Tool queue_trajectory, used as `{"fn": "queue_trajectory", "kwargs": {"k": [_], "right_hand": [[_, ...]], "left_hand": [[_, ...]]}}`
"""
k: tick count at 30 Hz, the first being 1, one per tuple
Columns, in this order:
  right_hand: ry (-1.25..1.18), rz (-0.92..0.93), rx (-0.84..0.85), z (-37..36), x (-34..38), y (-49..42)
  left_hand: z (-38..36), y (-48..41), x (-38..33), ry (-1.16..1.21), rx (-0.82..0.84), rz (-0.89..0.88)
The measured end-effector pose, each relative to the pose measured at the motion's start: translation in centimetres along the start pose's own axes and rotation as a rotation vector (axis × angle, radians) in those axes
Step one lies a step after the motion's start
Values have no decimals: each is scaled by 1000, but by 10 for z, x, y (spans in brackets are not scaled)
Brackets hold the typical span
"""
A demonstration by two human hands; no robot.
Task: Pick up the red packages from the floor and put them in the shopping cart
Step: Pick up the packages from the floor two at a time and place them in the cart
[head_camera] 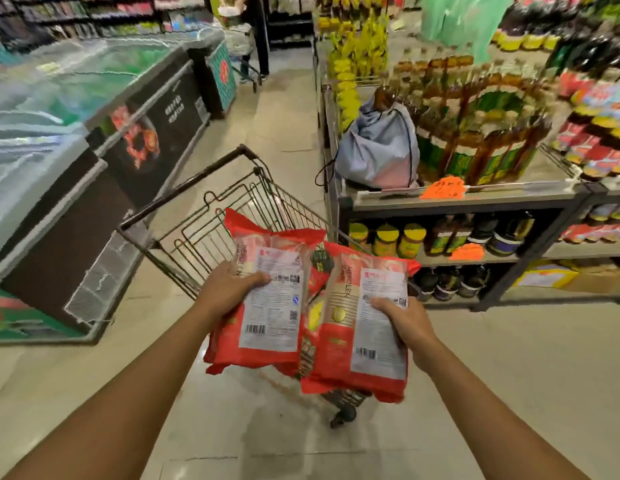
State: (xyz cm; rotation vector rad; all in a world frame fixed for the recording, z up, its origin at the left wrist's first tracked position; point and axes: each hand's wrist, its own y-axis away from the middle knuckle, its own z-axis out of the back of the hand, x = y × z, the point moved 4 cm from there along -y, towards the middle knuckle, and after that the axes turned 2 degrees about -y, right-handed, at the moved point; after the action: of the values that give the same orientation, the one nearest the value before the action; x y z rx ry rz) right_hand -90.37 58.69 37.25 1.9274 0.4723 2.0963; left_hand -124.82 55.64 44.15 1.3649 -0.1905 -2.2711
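Head view: left hand (228,289) grips one red pack (267,299), right hand (403,322) grips another (364,327), both above the cart (211,216).

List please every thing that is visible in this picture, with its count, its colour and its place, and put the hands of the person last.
red packages: at least two, red with white labels, one in each hand, over the cart
shopping cart: one, bare wire with dark handle, in the aisle ahead
chest freezers: a row, dark sides with glass lids, left side
drawstring bag: one, grey and pink, on the shelf corner
shelf unit: one, grey, right side, holding bottles and jars
orange price tags: two, on the shelf edges
left hand: grips the left package
right hand: grips the right package
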Motion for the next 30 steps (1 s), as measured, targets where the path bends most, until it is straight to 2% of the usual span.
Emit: {"fn": "queue_trajectory", "kwargs": {"k": [12,18,21,30], "right_hand": [[-194,-202,-288,-24,-108,-155],[-144,-395,-405,-37,-198,-202],[-115,-492,-485,-39,-222,-214],[7,-603,-597,-46,-302,-265]], "left_hand": [[-71,-255,3,-151,279,55],[-113,-357,60,-239,345,103],[-141,-403,97,-240,378,105],[-195,-506,171,-307,466,133]]}}
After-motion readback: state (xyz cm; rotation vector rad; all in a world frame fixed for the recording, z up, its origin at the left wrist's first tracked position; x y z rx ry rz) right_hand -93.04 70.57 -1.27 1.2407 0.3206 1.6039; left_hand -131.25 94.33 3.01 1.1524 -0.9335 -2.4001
